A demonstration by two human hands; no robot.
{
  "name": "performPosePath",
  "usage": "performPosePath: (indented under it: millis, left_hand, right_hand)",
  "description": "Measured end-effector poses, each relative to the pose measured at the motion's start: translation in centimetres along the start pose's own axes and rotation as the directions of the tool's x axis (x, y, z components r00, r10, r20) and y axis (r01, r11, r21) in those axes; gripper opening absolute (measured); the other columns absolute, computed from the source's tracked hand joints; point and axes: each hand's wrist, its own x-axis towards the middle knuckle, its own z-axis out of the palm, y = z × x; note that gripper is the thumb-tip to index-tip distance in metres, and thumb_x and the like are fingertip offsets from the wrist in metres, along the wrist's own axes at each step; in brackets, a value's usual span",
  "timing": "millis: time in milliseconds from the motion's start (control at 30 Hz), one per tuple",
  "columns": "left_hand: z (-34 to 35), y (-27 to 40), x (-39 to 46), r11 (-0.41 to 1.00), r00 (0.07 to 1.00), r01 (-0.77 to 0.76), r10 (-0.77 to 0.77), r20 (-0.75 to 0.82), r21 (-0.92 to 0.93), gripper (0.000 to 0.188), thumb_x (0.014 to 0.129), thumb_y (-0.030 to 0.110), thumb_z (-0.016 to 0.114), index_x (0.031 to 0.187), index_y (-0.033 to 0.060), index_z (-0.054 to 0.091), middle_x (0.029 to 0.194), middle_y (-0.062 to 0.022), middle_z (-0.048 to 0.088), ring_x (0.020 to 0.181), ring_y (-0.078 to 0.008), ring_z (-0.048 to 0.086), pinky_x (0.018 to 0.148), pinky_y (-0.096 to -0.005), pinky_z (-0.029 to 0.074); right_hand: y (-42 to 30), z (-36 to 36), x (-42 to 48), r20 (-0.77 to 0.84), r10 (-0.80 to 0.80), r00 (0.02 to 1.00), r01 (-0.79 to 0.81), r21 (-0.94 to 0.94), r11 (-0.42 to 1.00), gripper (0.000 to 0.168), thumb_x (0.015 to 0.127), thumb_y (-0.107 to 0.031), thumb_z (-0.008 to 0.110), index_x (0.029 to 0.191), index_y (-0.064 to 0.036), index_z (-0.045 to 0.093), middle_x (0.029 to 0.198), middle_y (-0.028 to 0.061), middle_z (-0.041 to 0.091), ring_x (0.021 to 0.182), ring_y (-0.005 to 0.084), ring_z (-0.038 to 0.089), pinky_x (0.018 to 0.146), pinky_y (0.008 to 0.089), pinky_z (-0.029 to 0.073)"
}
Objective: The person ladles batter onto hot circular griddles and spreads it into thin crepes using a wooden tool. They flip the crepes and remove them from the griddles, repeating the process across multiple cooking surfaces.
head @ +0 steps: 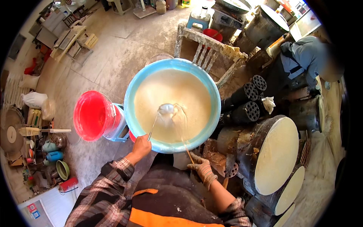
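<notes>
A large blue plastic basin (129,96) holds pale, creamy batter (198,107). My left hand (142,147) is bare and grips the thin handle of a metal ladle (166,109) over the basin's near left rim. The ladle's bowl sits at the batter's surface and looks blurred. In my right hand (203,168), which wears a striped, soiled glove, is a thin wooden stick (189,153). It crosses the near right rim, and its far end reaches towards folds in the batter, where its tip cannot be made out.
Left of the basin, a red bucket (92,116) rests on a blue stool (122,133). Round griddles (276,156) with pale tops stand at the right beside black honeycomb coal briquettes (251,111). Beyond the basin is a crusted wooden chair (210,39). A person (300,56) bends over at the upper right.
</notes>
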Motion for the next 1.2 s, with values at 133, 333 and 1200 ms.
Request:
performPosePath:
  millis: [133, 333, 1200]
  left_hand:
    - [3.1, -0.4, -0.7, 0.967, 0.97, 0.236, -0.229, 0.075, -0.095, 0.012, 0.071, 0.003, 0.049, 0.075, -0.0072, 0.052, 0.06, -0.0246, 0.055, 0.056, -0.0362, 0.058, 0.053, -0.0443, 0.046]
    - [3.7, 8.2, -2.4, -0.272, 0.624, 0.655, -0.332, 0.707, -0.705, 0.015, 0.086, 0.008, 0.048, 0.096, -0.003, 0.044, 0.071, -0.0067, 0.048, 0.045, -0.0077, 0.041, 0.032, -0.0185, 0.032]
    - [-10.4, 10.1, -7.2, -0.218, 0.796, 0.58, -0.052, 0.603, -0.784, 0.022, 0.088, 0.009, 0.043, 0.105, -0.0039, 0.047, 0.069, -0.0036, 0.05, 0.045, -0.0057, 0.042, 0.029, -0.0181, 0.031]
  right_hand:
    - [2.9, -0.5, 0.3, 0.005, -0.067, 0.998, 0.064, 0.193, 0.979, 0.05, 0.073, 0.001, 0.064, 0.121, 0.005, 0.049, 0.12, 0.0093, 0.054, 0.102, 0.0128, 0.051, 0.083, 0.0245, 0.043]
    - [10.3, 1.7, 0.1, -0.043, -0.061, 0.997, 0.066, 0.134, 0.989, 0.054, 0.072, 0.001, 0.066, 0.123, -0.007, 0.052, 0.1, -0.0003, 0.062, 0.058, 0.0042, 0.045, 0.048, 0.0208, 0.039]
    - [3.8, -3.8, -12.2, 0.073, -0.984, 0.161, 0.763, -0.641, 0.077, 0.056, 0.07, 0.005, 0.063, 0.123, -0.005, 0.05, 0.094, 0.0121, 0.064, 0.066, 0.0135, 0.058, 0.06, 0.0281, 0.047]
